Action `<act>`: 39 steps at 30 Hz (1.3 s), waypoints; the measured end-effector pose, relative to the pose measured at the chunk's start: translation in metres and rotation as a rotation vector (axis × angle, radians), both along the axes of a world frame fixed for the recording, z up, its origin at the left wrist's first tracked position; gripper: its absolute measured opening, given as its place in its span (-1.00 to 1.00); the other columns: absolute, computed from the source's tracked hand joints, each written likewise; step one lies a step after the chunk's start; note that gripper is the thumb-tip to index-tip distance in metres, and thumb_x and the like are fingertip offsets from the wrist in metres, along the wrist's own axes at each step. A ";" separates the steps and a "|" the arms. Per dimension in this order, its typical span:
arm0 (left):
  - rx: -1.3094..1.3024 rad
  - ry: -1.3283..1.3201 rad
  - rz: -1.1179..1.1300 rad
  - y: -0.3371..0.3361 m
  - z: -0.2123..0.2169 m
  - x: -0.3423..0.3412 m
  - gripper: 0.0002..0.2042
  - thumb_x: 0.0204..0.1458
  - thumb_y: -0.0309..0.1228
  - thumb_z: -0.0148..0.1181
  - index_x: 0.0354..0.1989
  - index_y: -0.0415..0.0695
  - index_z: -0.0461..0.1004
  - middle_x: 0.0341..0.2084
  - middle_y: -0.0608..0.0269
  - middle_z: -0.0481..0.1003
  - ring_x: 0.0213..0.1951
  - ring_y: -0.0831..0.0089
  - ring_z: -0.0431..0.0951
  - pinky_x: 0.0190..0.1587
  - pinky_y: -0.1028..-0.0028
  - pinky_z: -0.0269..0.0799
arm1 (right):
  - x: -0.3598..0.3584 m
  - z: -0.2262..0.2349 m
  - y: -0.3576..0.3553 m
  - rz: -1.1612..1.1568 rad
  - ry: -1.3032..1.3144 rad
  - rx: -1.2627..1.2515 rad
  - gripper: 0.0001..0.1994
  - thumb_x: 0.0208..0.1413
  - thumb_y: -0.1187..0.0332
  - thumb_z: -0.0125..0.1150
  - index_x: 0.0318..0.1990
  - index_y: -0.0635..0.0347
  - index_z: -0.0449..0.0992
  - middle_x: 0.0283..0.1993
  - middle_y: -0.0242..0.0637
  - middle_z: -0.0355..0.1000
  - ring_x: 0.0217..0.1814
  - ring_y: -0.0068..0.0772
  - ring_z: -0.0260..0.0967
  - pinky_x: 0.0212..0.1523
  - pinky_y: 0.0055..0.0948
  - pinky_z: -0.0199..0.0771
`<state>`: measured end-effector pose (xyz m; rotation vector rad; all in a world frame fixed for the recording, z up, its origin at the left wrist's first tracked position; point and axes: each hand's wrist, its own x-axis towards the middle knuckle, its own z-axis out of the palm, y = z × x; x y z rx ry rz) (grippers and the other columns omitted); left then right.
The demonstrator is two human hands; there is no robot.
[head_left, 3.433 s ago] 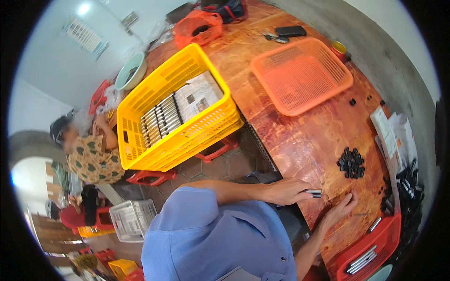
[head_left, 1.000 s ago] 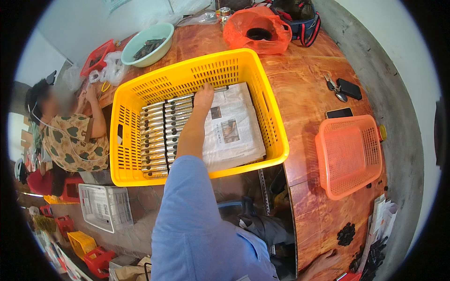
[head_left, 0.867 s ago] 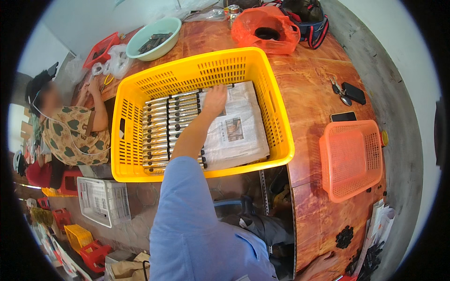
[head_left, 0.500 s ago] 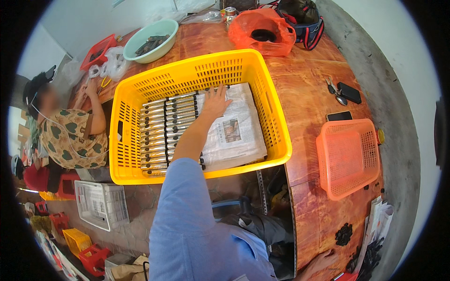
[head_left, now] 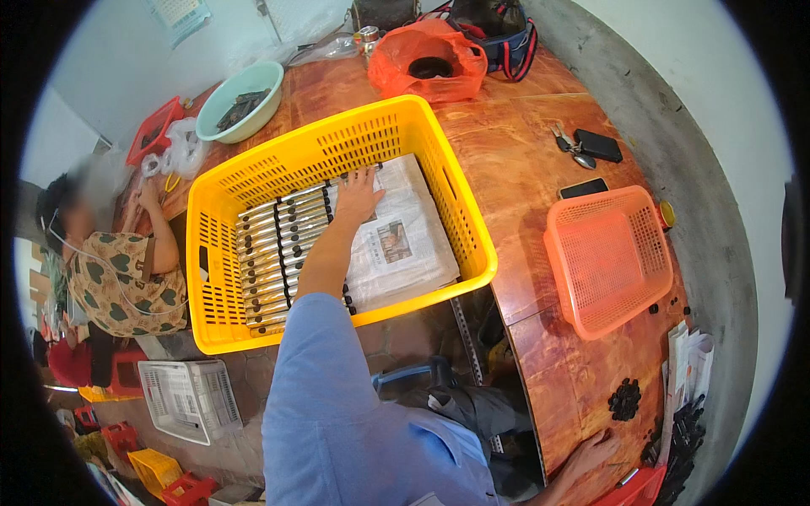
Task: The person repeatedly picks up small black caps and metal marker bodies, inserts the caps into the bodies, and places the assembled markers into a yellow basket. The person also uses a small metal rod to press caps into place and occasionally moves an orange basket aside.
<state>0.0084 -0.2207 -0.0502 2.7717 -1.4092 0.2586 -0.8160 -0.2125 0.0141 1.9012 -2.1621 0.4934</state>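
Note:
My left hand (head_left: 357, 196) reaches into a yellow plastic crate (head_left: 333, 333), fingers spread and laid flat. It rests on a newspaper sheet (head_left: 405, 261) beside the rows, its fingertips near a tube end at the crate's far side. Shiny metal tubes (head_left: 261, 268) with black ends lie side by side in rows to the left of the paper; my forearm hides some of them. At the lower right, my right hand (head_left: 593, 454) lies on the wooden table with its fingers loosely stretched, nothing visible in it. A pile of small black caps (head_left: 624, 399) sits just beyond it.
An orange basket (head_left: 612, 291), a phone (head_left: 583, 188) and keys (head_left: 574, 148) are on the right. Behind the crate stand a pale green basin (head_left: 274, 97) and a red bag (head_left: 388, 63). At left, a co-worker (head_left: 126, 287) sits near a white crate (head_left: 211, 430).
The whole view has shifted, so the crate and table things appear further left. My left hand stays spread over the newspaper at the far end; my right hand stays on the table.

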 end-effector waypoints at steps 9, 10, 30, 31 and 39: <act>0.162 0.147 0.070 -0.018 0.015 0.002 -0.25 0.31 0.16 -0.11 0.47 -0.15 0.06 0.43 0.06 0.11 0.43 0.03 0.10 0.31 -0.21 0.17 | 0.026 0.024 0.001 0.062 -0.178 -0.023 -0.76 0.33 0.40 0.05 0.00 0.43 0.39 -0.01 0.11 0.33 0.09 0.17 0.28 0.11 -0.01 0.32; 0.174 0.163 0.081 -0.018 0.016 0.002 -0.25 0.31 0.17 -0.11 0.48 -0.15 0.06 0.44 0.04 0.10 0.44 0.02 0.09 0.32 -0.21 0.15 | 0.030 0.025 0.001 0.060 -0.174 -0.029 -0.76 0.32 0.40 0.05 0.00 0.43 0.39 -0.01 0.11 0.33 0.08 0.17 0.29 0.12 -0.01 0.32; -0.494 0.408 -0.535 0.008 0.218 -0.181 -0.72 0.28 -0.45 0.11 0.09 -0.32 0.51 0.01 -0.05 0.56 0.10 0.12 0.54 0.16 0.30 0.40 | 0.046 0.053 0.012 0.138 -0.406 -0.152 -0.77 0.12 0.42 0.24 -0.09 0.34 0.50 0.06 0.07 0.41 0.17 0.14 0.33 0.26 -0.04 0.30; -0.545 0.360 -0.558 0.016 0.239 -0.223 -0.75 0.28 -0.49 0.10 0.06 -0.33 0.52 -0.02 -0.03 0.58 0.06 0.16 0.56 0.13 0.32 0.42 | 0.046 0.059 0.016 0.161 -0.427 -0.142 -0.75 0.09 0.43 0.26 -0.10 0.35 0.50 0.04 0.04 0.42 0.15 0.11 0.34 0.23 -0.08 0.31; -0.328 0.726 -1.154 0.036 0.177 -0.466 -0.82 0.09 -0.54 0.28 -0.12 -0.24 0.59 -0.19 -0.01 0.60 -0.11 0.06 0.61 0.00 0.23 0.51 | 0.030 0.070 0.046 0.185 -0.632 -0.042 -0.78 0.11 0.42 0.27 -0.10 0.32 0.55 -0.05 -0.06 0.50 0.07 0.02 0.42 0.12 -0.17 0.41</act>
